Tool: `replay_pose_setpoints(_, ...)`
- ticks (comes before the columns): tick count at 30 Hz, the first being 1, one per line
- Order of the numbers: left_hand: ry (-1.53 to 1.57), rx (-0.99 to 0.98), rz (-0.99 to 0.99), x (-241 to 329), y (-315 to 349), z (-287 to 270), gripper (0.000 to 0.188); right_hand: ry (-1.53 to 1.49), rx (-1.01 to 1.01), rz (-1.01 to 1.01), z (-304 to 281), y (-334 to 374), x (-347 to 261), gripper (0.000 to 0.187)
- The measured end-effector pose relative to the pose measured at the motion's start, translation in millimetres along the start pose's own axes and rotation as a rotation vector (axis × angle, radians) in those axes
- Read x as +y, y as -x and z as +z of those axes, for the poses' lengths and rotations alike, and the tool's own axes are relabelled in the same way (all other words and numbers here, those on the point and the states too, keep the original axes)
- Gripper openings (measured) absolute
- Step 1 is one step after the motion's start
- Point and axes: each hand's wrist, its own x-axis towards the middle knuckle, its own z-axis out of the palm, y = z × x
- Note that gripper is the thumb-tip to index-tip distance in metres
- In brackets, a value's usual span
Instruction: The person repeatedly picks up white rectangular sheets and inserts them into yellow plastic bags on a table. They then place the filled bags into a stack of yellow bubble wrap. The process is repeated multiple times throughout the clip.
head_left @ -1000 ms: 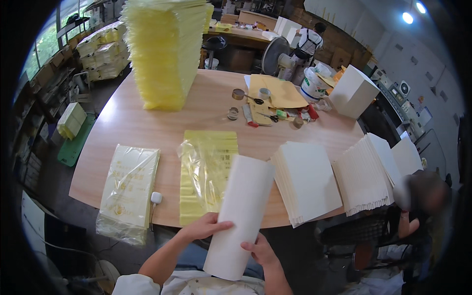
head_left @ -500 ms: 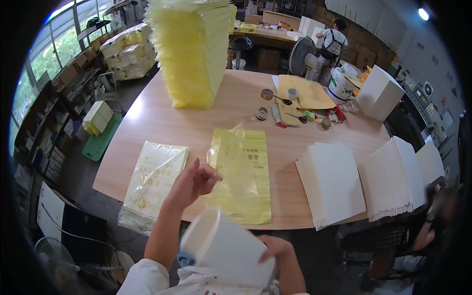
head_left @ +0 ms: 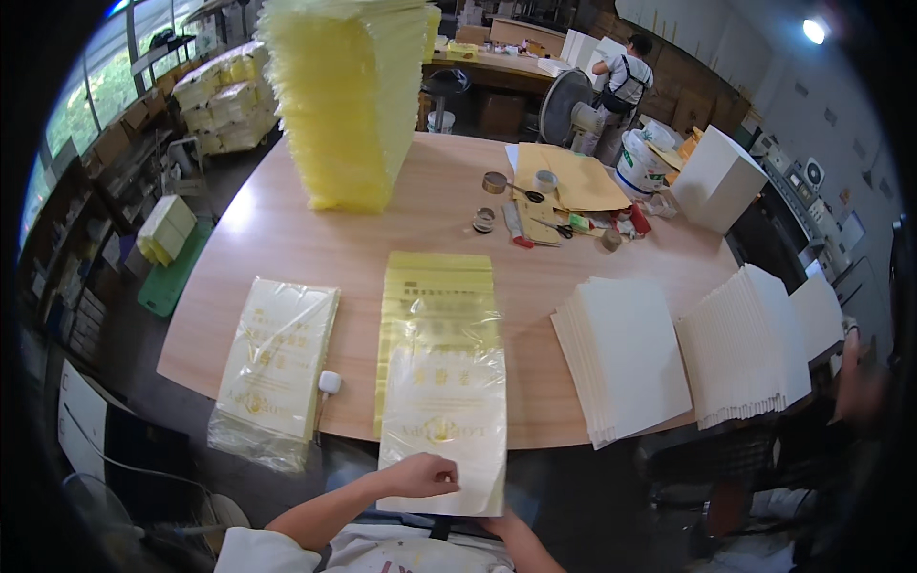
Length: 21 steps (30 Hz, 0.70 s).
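Windows [head_left: 113, 74] upper left, dark shelving [head_left: 59, 208] below; lit lamp [head_left: 814, 31] upper right; grey wall [head_left: 812, 95]; dark floor [head_left: 225, 183].

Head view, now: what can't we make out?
All in the head view:
- Right hand: mostly hidden behind the white sheets; its grip can't be seen.
- Left hand: fingers curl out of sight; whether they pinch anything is unclear.
- Tall yellow stack: top cut off by the upper edge.
- Person at right: blurred, partly lost in the dark rim.

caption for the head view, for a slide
Left hand over white card partly inside a clear-fronted yellow bag, tall yellow stack beyond on the table.
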Motion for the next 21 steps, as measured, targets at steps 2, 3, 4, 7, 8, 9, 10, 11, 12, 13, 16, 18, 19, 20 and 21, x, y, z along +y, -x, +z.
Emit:
replay_pose_setpoints(2, -0.49, 0.24, 0.193, -5, 9, 11, 0.018, 0.178, 0.155, -0.068, -37, 30, -16, 0.025)
replay_pose_setpoints(3, -0.521, 0.281, 0.195, -3, 11, 19, 0.018, 0.271, 0.221, -0.094, -47, 41, -26, 0.026)
replay_pose_setpoints(4, -0.551, 0.323, 0.195, -1, 14, 28, 0.017, 0.454, 0.235, -0.222, -52, 50, -32, 0.034)
replay_pose_setpoints(7, -0.531, 0.387, 0.239, 10, 14, 57, 0.022, 1.558, 0.307, -0.745, -9, 67, -44, 0.057)
replay_pose_setpoints(8, -0.509, 0.401, 0.26, 17, 12, 64, 0.024, 1.775, 0.279, -0.746, 10, 66, -50, 0.064)
replay_pose_setpoints(9, -0.417, 0.309, 0.173, 26, 13, 66, 0.023, 1.904, 0.292, -0.831, 27, 62, -53, 0.05)
replay_pose_setpoints(10, -0.49, 0.351, 0.187, 21, 10, 64, 0.019, 1.933, 0.319, -0.876, 21, 50, -53, 0.043)
replay_pose_setpoints(11, -0.564, 0.394, 0.198, 5, 5, 61, 0.016, 1.962, 0.343, -0.923, 9, 29, -54, 0.036)
replay_pose_setpoints(12, -0.64, 0.439, 0.196, -14, 2, 57, 0.016, 1.989, 0.353, -0.971, 4, 17, -55, 0.029)
replay_pose_setpoints(13, -0.687, 0.555, 0.172, -52, 0, 54, 0.022, 1.901, 0.363, -1.116, 18, 18, -59, 0.015)
replay_pose_setpoints(16, -0.738, 0.797, -0.131, -68, 28, 27, 0.047, 1.966, 0.338, -1.166, 18, 31, -60, 0.017)
replay_pose_setpoints(18, -0.569, 0.67, -0.176, -51, 63, 31, 0.059, 2.024, 0.206, -1.194, 14, 49, -46, 0.025)
replay_pose_setpoints(19, -0.505, 0.625, -0.201, -44, 82, 44, 0.061, 2.053, 0.158, -1.162, 13, 65, -35, 0.028)
replay_pose_setpoints(20, -0.437, 0.588, -0.227, -33, 102, 57, 0.062, 2.044, 0.123, -1.137, 7, 80, -20, 0.032)
replay_pose_setpoints(21, -0.328, 0.448, -0.306, -14, 125, 62, 0.064, 2.048, 0.035, -1.143, -6, 99, -5, 0.024)
